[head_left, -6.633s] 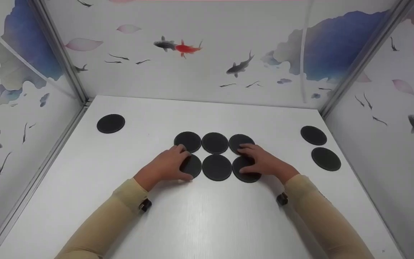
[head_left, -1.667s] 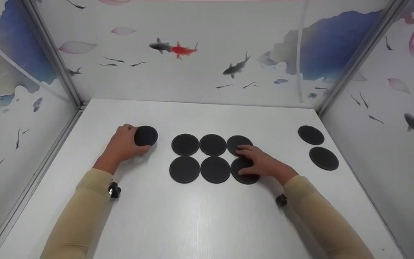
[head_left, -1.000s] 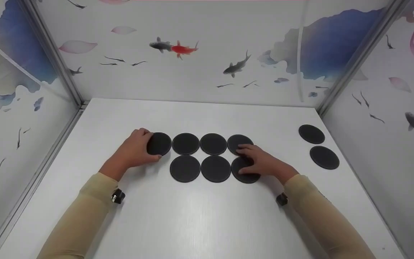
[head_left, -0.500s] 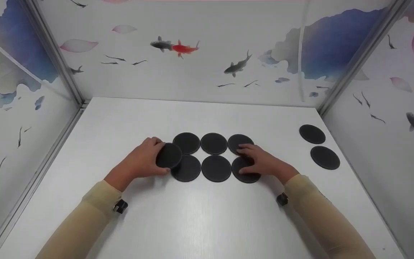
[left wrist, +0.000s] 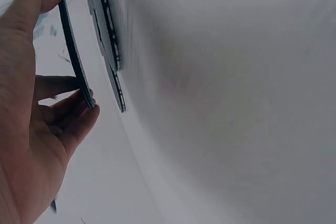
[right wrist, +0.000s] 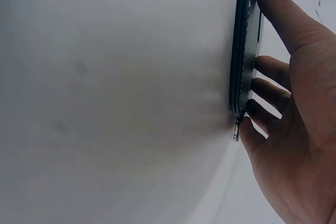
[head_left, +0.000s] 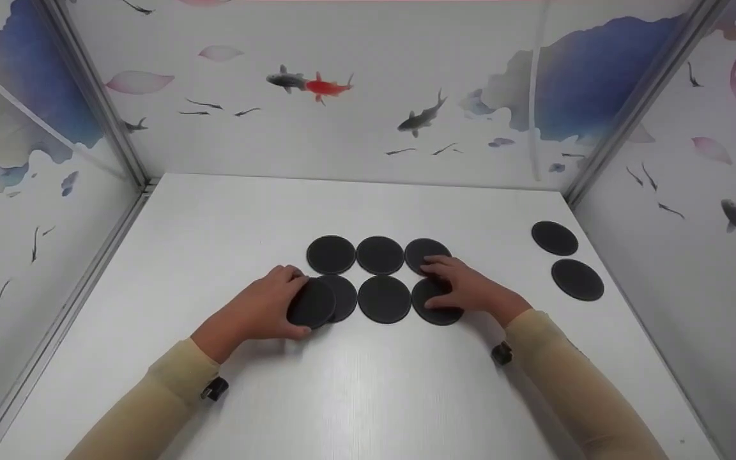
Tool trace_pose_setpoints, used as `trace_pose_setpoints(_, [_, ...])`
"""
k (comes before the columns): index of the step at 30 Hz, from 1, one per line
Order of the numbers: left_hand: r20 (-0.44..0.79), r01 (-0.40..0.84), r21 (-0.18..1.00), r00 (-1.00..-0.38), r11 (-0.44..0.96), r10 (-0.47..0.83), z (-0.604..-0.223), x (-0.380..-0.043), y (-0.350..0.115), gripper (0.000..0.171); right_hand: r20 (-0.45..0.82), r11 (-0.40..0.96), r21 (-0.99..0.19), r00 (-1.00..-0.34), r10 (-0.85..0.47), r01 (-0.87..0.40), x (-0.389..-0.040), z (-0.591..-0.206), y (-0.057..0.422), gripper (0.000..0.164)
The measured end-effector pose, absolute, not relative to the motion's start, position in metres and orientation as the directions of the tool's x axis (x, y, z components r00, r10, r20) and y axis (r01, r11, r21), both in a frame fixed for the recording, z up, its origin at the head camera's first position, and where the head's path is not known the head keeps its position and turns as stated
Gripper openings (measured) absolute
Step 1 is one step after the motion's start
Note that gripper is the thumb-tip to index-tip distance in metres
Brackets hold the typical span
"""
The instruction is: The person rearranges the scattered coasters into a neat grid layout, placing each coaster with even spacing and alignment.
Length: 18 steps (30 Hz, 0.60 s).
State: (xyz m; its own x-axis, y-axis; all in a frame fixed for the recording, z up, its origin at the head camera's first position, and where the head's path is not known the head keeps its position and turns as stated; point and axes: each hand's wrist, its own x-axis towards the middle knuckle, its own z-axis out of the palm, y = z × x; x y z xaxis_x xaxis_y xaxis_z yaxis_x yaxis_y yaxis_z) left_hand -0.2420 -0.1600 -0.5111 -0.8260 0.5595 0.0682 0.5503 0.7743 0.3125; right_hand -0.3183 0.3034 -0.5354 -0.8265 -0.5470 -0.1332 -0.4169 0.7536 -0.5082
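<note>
Black round coasters lie in two rows of three mid-table, edges touching or nearly so. My left hand (head_left: 264, 308) grips one more coaster (head_left: 310, 304) by its rim, thumb at the near side and fingers at the far side. In the left wrist view this held coaster (left wrist: 73, 51) is raised off the table. From above it overlaps the front-left coaster (head_left: 346, 299). My right hand (head_left: 467, 287) rests its fingertips on the back-right coaster (head_left: 425, 250) and its thumb on the front-right coaster (head_left: 435, 314). In the right wrist view, light stitching runs round a coaster's edge (right wrist: 247, 51).
Two further coasters, a rear one (head_left: 554, 237) and a nearer one (head_left: 577, 280), lie apart by the right edge of the white table (head_left: 368, 390). Printed panels enclose the left, back (head_left: 342, 140) and right sides.
My left hand left the front-left coaster, picked up the one from the far left and carried it right, then towards me to the front row's left end. My right hand stayed put.
</note>
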Motion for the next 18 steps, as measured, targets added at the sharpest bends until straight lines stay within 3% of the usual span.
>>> trace_pose_setpoints(6, [0.034, 0.582, 0.29, -0.8, 0.76, 0.599, -0.517, -0.226, -0.149, 0.102, -0.139, 0.753, -0.507, -0.823, -0.551, -0.419, -0.318, -0.533, 0.303, 0.09])
trace_pose_setpoints(18, [0.055, 0.637, 0.253, -0.761, 0.728, 0.647, -0.519, -0.207, -0.136, 0.1, -0.129, 0.754, -0.502, -0.825, -0.55, -0.424, -0.321, -0.537, 0.304, 0.091])
